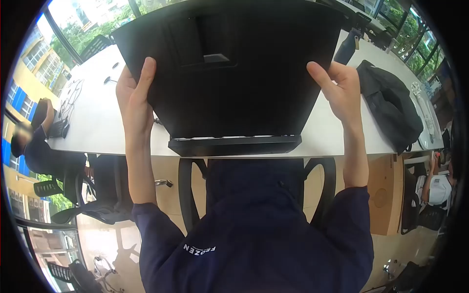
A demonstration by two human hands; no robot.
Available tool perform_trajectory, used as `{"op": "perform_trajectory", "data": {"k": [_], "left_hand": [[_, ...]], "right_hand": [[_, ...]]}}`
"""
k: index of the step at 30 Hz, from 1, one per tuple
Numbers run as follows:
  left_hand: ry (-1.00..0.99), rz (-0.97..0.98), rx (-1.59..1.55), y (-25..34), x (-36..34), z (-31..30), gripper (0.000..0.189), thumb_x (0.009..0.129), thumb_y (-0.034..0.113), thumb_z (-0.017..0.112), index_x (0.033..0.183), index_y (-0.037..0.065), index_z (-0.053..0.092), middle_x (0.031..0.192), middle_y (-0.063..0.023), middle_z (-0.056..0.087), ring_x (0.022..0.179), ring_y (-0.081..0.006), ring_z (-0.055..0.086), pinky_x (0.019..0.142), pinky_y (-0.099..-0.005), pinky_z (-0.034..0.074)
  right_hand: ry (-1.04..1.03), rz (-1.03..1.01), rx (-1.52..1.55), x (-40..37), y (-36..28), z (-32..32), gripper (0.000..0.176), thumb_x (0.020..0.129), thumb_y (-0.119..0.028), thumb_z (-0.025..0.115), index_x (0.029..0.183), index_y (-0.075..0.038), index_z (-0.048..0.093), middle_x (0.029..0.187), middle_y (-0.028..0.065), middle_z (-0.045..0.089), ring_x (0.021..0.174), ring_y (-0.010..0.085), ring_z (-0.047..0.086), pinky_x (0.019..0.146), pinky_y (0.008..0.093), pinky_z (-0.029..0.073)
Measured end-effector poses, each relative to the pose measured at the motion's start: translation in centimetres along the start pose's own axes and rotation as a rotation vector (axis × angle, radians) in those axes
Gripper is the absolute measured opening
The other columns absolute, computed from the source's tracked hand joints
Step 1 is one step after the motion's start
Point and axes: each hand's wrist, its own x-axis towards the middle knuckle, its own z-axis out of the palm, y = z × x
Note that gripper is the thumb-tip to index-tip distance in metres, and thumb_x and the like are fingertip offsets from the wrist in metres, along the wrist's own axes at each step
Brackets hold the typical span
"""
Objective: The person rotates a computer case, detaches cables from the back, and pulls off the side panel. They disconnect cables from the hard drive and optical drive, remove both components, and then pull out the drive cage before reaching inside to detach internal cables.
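1. Navy shirt [254, 244], printed "FROZEN".
2. White table [100, 115] beside windows [400, 19]; the big black case [239, 105] hides its middle.
3. Left hand [135, 97] and right hand [343, 90] grip the case's opposite sides, thumbs on its face.
4. Dark cloth heap [388, 105] lies right; a person [39, 154] sits left.

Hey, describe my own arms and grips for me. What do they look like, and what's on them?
Loose, short navy sleeves leave both forearms bare. The left grip and right grip wear no gloves. No watch, bracelet or ring shows, though some fingers are hidden. White letters on the shirt read FROZEN.
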Motion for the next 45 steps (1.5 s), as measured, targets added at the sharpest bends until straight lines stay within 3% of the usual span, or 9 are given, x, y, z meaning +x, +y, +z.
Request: {"op": "perform_trajectory", "data": {"k": [15,26,35,36,37,40,42,43,45], "left_hand": [[-0.028,-0.077,-0.077,-1.1,1.2,-0.7,0.042,0.095,0.022,0.07,0.126,-0.005,0.059,0.114,-0.0118,0.067,0.104,-0.0166,0.064,0.094,-0.0298,0.049],[-0.013,-0.083,-0.012,-1.3,1.0,-0.6,0.044,0.095,0.027,0.071,0.123,-0.005,0.06,0.114,-0.012,0.067,0.107,-0.0167,0.063,0.097,-0.0303,0.047],[0.01,-0.018,0.029,-1.7,0.7,-0.5,0.042,0.1,0.026,0.064,0.127,-0.006,0.057,0.121,-0.0128,0.066,0.108,-0.0168,0.064,0.096,-0.0303,0.048],[0.004,-0.016,0.025,-1.6,0.4,-0.5,0.042,0.1,0.026,0.064,0.127,-0.006,0.057,0.121,-0.0128,0.066,0.108,-0.0168,0.064,0.096,-0.0303,0.048],[0.021,0.012,0.038,-1.4,0.1,-0.5,0.042,0.1,0.025,0.064,0.127,-0.006,0.057,0.121,-0.0127,0.066,0.109,-0.0166,0.063,0.097,-0.0301,0.047],[0.042,0.053,0.068,-1.7,0.0,-0.9,0.041,0.101,0.023,0.062,0.128,-0.007,0.056,0.122,-0.0127,0.065,0.11,-0.0164,0.062,0.098,-0.03,0.047],[0.046,0.063,0.089,-1.8,0.0,-1.4,0.04,0.101,0.022,0.06,0.128,-0.007,0.056,0.123,-0.0127,0.065,0.111,-0.0164,0.062,0.099,-0.0301,0.046],[0.017,0.058,0.052,-1.6,0.2,-1.7,0.039,0.103,0.022,0.056,0.129,-0.007,0.056,0.125,-0.0128,0.065,0.114,-0.0171,0.062,0.1,-0.0308,0.046],[-0.014,0.056,0.016,-1.6,0.8,-3.2,0.039,0.104,0.023,0.052,0.13,-0.006,0.055,0.126,-0.013,0.064,0.116,-0.0178,0.061,0.102,-0.0316,0.045]], "right_hand": [[-0.109,0.123,0.061,1.0,0.6,1.2,0.045,0.094,-0.038,0.069,0.077,0.003,0.071,0.059,-0.0009,0.057,0.056,0.0046,0.046,0.052,0.024,0.029],[-0.101,0.114,0.155,0.8,1.8,1.5,0.048,0.094,-0.042,0.069,0.064,-0.004,0.064,0.052,-0.0042,0.048,0.048,0.0041,0.042,0.047,0.0234,0.027],[-0.069,0.096,0.263,0.3,1.9,2.8,0.038,0.097,-0.038,0.066,0.082,-0.003,0.071,0.058,-0.0048,0.055,0.049,0.0034,0.042,0.047,0.0213,0.028],[-0.143,0.144,0.295,0.4,1.8,2.2,0.036,0.097,-0.035,0.066,0.082,-0.003,0.071,0.062,-0.0031,0.057,0.056,0.0055,0.05,0.055,0.0193,0.038],[-0.139,0.144,0.293,0.6,1.7,2.2,0.036,0.097,-0.035,0.066,0.082,-0.003,0.071,0.062,-0.0031,0.057,0.056,0.0055,0.05,0.055,0.0193,0.038],[0.047,-0.116,0.383,1.9,0.6,2.6,0.021,0.094,-0.02,0.069,0.104,-0.002,0.066,0.092,0.005,0.067,0.087,0.0122,0.063,0.08,0.0262,0.049],[0.083,-0.152,0.636,3.4,-1.2,2.1,0.038,0.091,-0.01,0.071,0.124,-0.002,0.055,0.115,0.0088,0.065,0.1,0.0137,0.063,0.087,0.0306,0.05],[0.267,-0.321,0.548,4.9,-2.6,2.6,0.028,0.092,-0.02,0.072,0.113,-0.004,0.062,0.101,0.0064,0.068,0.09,0.0125,0.063,0.082,0.0285,0.05],[0.107,-0.233,0.58,6.0,-4.5,1.0,0.05,0.098,-0.03,0.065,0.135,-0.003,0.046,0.112,0.0058,0.06,0.096,0.0055,0.054,0.083,0.0183,0.042]]}}
